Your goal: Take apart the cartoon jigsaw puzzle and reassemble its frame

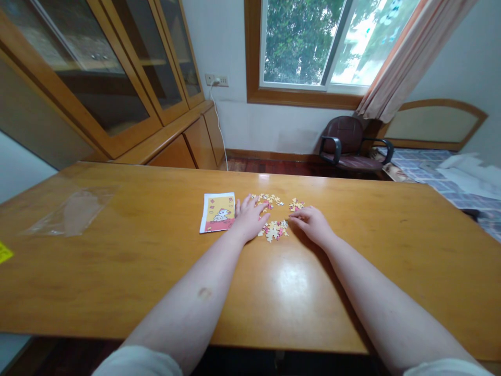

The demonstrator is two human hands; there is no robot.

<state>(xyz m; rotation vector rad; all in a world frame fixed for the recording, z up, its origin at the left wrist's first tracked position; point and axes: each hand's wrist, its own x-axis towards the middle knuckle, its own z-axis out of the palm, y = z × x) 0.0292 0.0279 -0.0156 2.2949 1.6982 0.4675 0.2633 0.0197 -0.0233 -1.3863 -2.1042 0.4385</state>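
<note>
Small jigsaw puzzle pieces (275,230) in yellow, pink and white lie in loose groups on the wooden table. My left hand (249,218) lies with fingers spread between the picture card and the pieces, and covers some of them. Beside its fingers sits the picture card (218,213), showing a white cartoon animal on yellow and pink. My right hand (310,223) is at the right of the pieces, its thumb and fingers pinched together at the near group. Whatever lies between those fingertips is too small to make out. Another cluster of pieces (296,204) is just beyond this hand.
A clear plastic bag (78,209) lies at the left on the table (156,282), with a yellow item (4,253) at the far left edge. Beyond the table are a glass-doored cabinet (172,62), an office chair (348,143) and a bed (442,167).
</note>
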